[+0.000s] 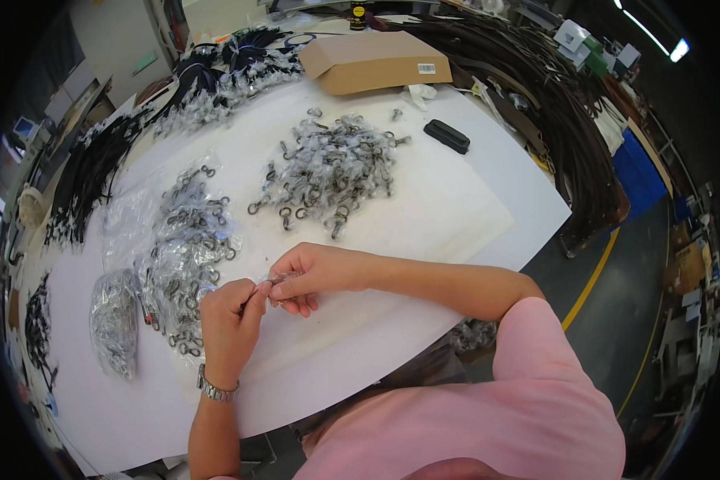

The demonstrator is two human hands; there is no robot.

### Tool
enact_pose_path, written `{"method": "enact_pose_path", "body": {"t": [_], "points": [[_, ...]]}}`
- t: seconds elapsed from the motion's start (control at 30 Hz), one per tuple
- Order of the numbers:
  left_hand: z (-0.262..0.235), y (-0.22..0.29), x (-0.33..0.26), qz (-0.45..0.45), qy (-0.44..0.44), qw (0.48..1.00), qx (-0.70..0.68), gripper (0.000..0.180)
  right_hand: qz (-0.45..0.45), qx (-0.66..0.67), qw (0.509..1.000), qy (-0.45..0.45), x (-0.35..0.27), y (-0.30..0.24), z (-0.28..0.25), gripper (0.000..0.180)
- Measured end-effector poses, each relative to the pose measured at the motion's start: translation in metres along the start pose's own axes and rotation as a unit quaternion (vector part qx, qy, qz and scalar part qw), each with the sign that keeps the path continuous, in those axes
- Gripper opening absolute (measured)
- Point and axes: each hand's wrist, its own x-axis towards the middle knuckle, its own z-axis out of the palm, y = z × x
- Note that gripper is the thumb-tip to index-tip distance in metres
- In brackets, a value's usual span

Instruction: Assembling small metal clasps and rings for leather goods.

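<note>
The fingers of the left hand (230, 314) and right hand (320, 269) are pinched together on a small plastic-wrapped metal piece (279, 279), which sits between the two hands just above the near part of the white counter (448, 212), though the fingers hide most of it. Working it well calls for a firm, steady left pinch while the right thumb and forefinger do the finer handling. Keeping both hands clear of the loose heap of wrapped ring-ended metal fittings (340, 164) beyond them should prevent snagging or mixing pieces.
</note>
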Motion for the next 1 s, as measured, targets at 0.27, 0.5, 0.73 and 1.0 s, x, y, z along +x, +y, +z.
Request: {"method": "enact_pose_path", "body": {"t": [0.27,0.5,0.73,1.0], "points": [[0.009,0.001,0.0,-0.003,0.061,0.996,-0.057,0.019,-0.002,0.03,0.999,0.018,0.002,0.004,-0.001,0.024],[0.009,-0.009,-0.001,-0.07,-0.023,0.986,-0.149,0.027,0.006,-0.018,1.0,-0.011,0.002,0.003,0.003,0.021],[0.004,-0.002,-0.002,-0.046,-0.026,0.996,-0.07,0.032,0.007,-0.017,1.0,-0.014,0.001,0.0,0.005,0.02],[0.007,0.002,-0.002,-0.069,-0.024,0.993,-0.098,0.029,-0.001,-0.012,0.999,-0.035,-0.001,0.001,0.002,0.023]]}}
